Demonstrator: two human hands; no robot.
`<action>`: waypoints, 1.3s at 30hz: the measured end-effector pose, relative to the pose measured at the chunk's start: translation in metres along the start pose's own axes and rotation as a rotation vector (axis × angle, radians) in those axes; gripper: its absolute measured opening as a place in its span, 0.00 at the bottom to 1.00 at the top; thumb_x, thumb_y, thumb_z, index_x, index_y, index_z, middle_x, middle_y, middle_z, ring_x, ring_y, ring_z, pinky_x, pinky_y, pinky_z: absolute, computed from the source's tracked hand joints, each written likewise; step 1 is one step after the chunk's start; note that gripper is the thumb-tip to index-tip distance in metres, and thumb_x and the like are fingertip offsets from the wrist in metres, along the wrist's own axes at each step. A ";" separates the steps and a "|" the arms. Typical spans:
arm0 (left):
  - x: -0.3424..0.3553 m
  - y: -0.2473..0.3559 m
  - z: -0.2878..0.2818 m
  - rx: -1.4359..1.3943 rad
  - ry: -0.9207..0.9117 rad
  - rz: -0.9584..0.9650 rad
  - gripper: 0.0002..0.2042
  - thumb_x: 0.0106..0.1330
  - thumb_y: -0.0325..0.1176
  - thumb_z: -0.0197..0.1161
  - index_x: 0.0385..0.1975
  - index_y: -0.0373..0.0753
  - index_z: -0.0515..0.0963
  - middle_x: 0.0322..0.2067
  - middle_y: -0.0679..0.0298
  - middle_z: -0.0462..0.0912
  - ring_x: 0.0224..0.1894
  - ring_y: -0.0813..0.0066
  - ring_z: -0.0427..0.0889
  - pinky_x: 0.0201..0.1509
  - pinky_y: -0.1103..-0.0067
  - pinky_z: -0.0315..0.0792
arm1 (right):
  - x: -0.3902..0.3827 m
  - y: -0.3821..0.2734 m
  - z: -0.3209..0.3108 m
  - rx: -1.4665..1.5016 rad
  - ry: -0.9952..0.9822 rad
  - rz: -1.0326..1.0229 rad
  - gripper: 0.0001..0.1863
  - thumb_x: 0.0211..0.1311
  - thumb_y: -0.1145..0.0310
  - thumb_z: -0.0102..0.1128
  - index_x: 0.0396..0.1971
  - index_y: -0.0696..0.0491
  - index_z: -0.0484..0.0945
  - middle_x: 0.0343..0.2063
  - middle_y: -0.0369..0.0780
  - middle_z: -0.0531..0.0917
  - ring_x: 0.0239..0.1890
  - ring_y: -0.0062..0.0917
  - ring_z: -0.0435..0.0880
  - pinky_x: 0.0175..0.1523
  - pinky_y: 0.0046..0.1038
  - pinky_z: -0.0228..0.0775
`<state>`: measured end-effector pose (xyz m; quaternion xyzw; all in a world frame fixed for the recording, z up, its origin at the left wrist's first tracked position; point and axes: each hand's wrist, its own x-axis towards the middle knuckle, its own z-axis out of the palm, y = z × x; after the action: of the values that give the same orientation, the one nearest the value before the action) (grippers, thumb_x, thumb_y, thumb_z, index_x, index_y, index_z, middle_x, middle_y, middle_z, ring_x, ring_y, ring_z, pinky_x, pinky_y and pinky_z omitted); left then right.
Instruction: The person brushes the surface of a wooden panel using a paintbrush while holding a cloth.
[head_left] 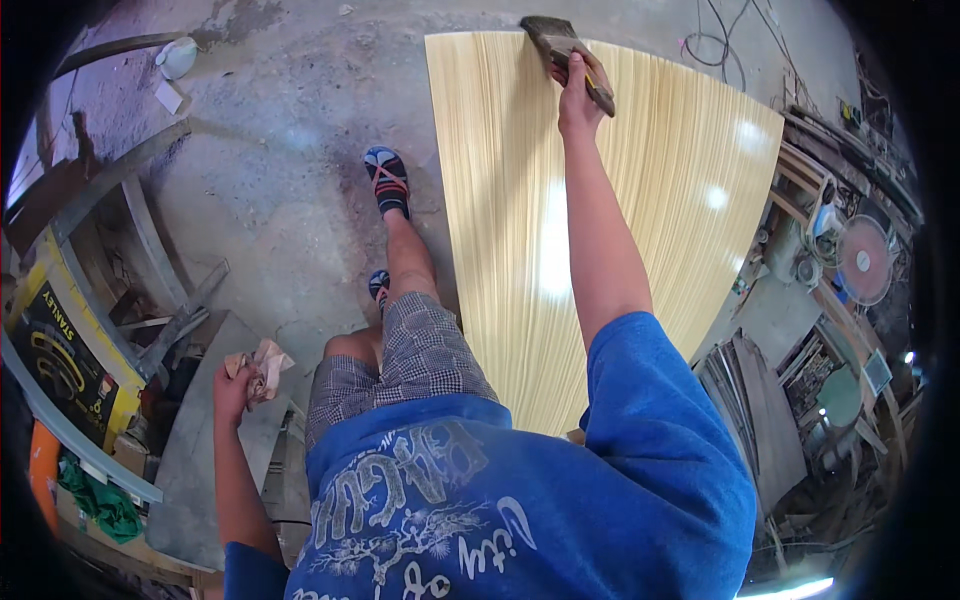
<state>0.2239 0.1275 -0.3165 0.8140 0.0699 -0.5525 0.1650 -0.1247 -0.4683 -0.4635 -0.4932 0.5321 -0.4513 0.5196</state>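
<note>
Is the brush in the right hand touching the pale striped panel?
Touching. The head view shows the brush bristles resting on the far edge of the panel, gripped by the right hand.

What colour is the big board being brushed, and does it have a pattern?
The board is pale yellow with fine lengthwise streaks and glossy highlights, clear in the head view.

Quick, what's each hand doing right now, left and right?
Left hand: closed on a crumpled rag.
Right hand: closed on a brush at the far edge of the pale wood panel.
</note>
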 end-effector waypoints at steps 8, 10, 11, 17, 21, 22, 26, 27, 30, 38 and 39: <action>0.001 -0.060 0.002 0.042 -0.003 0.191 0.12 0.59 0.33 0.64 0.40 0.34 0.77 0.36 0.63 0.81 0.36 0.75 0.81 0.41 0.78 0.74 | -0.149 0.013 -0.095 -0.248 -0.098 -0.017 0.16 0.67 0.68 0.56 0.48 0.65 0.75 0.36 0.46 0.84 0.32 0.26 0.86 0.40 0.25 0.80; -0.002 -0.072 0.008 0.099 0.017 0.201 0.12 0.58 0.32 0.65 0.40 0.33 0.78 0.35 0.62 0.83 0.36 0.75 0.81 0.41 0.77 0.74 | -0.198 0.015 -0.125 -0.236 -0.070 0.092 0.16 0.68 0.68 0.56 0.48 0.65 0.75 0.35 0.45 0.84 0.33 0.26 0.86 0.41 0.25 0.80; 0.000 -0.090 0.008 0.100 0.015 0.216 0.12 0.58 0.32 0.65 0.40 0.33 0.78 0.35 0.62 0.83 0.36 0.75 0.81 0.41 0.77 0.74 | -0.224 0.015 -0.140 -0.247 -0.063 0.124 0.16 0.68 0.69 0.56 0.48 0.65 0.75 0.35 0.45 0.84 0.33 0.26 0.86 0.41 0.25 0.80; -0.007 -0.202 0.010 0.260 0.036 0.275 0.14 0.57 0.32 0.65 0.41 0.33 0.78 0.37 0.58 0.83 0.37 0.71 0.82 0.43 0.76 0.75 | -0.374 0.026 -0.235 -0.269 -0.001 0.219 0.15 0.67 0.69 0.57 0.48 0.64 0.76 0.35 0.46 0.84 0.33 0.27 0.86 0.41 0.24 0.81; -0.018 -0.271 0.005 0.366 0.041 0.221 0.15 0.56 0.32 0.65 0.42 0.32 0.78 0.36 0.58 0.84 0.37 0.70 0.82 0.43 0.75 0.75 | -0.459 0.029 -0.292 -0.266 0.035 0.299 0.15 0.67 0.69 0.57 0.47 0.64 0.76 0.34 0.45 0.84 0.32 0.26 0.86 0.39 0.24 0.81; -0.023 -0.289 0.008 0.384 0.035 0.210 0.16 0.55 0.32 0.66 0.43 0.32 0.78 0.36 0.58 0.84 0.37 0.69 0.82 0.44 0.75 0.75 | -0.480 0.031 -0.307 -0.267 0.043 0.307 0.15 0.67 0.69 0.57 0.47 0.64 0.76 0.34 0.45 0.84 0.32 0.26 0.86 0.39 0.24 0.81; -0.040 -0.321 0.021 0.417 -0.005 0.194 0.16 0.55 0.32 0.66 0.42 0.32 0.78 0.37 0.58 0.84 0.37 0.68 0.82 0.45 0.74 0.74 | -0.551 0.037 -0.358 -0.262 0.065 0.371 0.15 0.66 0.69 0.57 0.47 0.63 0.77 0.34 0.44 0.84 0.31 0.25 0.86 0.38 0.23 0.80; -0.042 -0.329 0.024 0.446 0.024 0.203 0.16 0.55 0.32 0.66 0.42 0.32 0.78 0.37 0.58 0.84 0.38 0.69 0.82 0.44 0.74 0.74 | -0.566 0.039 -0.368 -0.257 0.065 0.378 0.15 0.66 0.69 0.57 0.47 0.63 0.77 0.34 0.44 0.84 0.31 0.24 0.85 0.38 0.23 0.80; -0.050 -0.350 0.034 0.482 0.033 0.206 0.16 0.54 0.32 0.65 0.41 0.32 0.79 0.36 0.58 0.84 0.38 0.70 0.82 0.44 0.75 0.74 | -0.614 0.045 -0.397 -0.247 0.077 0.395 0.15 0.66 0.69 0.58 0.47 0.63 0.77 0.34 0.43 0.84 0.32 0.24 0.85 0.38 0.23 0.79; -0.081 -0.427 0.093 0.423 0.064 0.251 0.15 0.55 0.33 0.63 0.40 0.32 0.79 0.35 0.60 0.84 0.36 0.72 0.82 0.42 0.76 0.74 | -0.758 0.063 -0.492 -0.223 0.086 0.429 0.15 0.64 0.68 0.60 0.45 0.63 0.78 0.33 0.42 0.84 0.33 0.22 0.84 0.41 0.23 0.78; -0.087 -0.442 0.099 0.375 0.064 0.256 0.15 0.55 0.32 0.63 0.41 0.32 0.79 0.35 0.61 0.83 0.36 0.73 0.81 0.42 0.76 0.74 | -0.778 0.065 -0.505 -0.245 0.074 0.441 0.15 0.64 0.69 0.60 0.45 0.63 0.78 0.33 0.43 0.84 0.33 0.23 0.84 0.41 0.23 0.78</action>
<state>-0.0262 0.5127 -0.3540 0.8498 -0.1325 -0.5043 0.0773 -0.6527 0.2957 -0.4179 -0.4078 0.6962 -0.2769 0.5218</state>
